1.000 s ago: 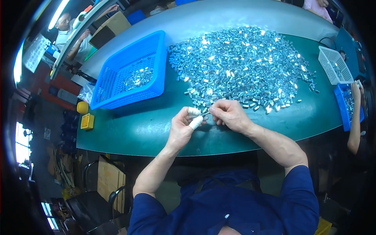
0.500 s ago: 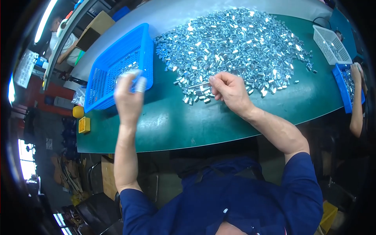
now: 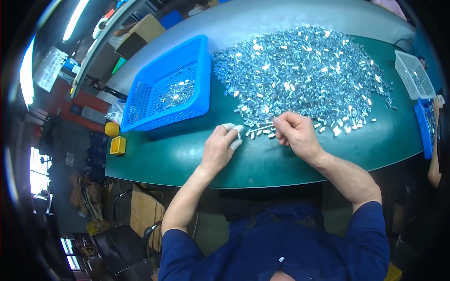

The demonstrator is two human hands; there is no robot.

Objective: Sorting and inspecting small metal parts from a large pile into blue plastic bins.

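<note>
A broad heap of small shiny metal pieces (image 3: 300, 75) covers the middle of the green table (image 3: 187, 161). At its near left edge is my left hand (image 3: 219, 147), with white finger covers on the fingertips. Those fingers are bent together in a pinch; whatever lies between them is too small to make out. My right hand (image 3: 300, 138) pinches a thin metal rod (image 3: 263, 128) between thumb and forefinger, its tip pointing left over loose pieces at the heap's near edge. Left of the heap stands a blue plastic basket (image 3: 161, 119) with metal pieces inside.
A yellow box (image 3: 118, 145) and a round yellow thing (image 3: 112, 129) sit at the table's left end. At the right are a white basket (image 3: 408, 75) and a blue bin (image 3: 424, 136), with another person's hand (image 3: 438, 101) at the bin. A cardboard box (image 3: 144, 33) stands beyond the far left edge.
My left hand has moved from over the blue basket rightward and down to the heap's near edge. My right hand still holds the rod. The whole view has shifted slightly.
</note>
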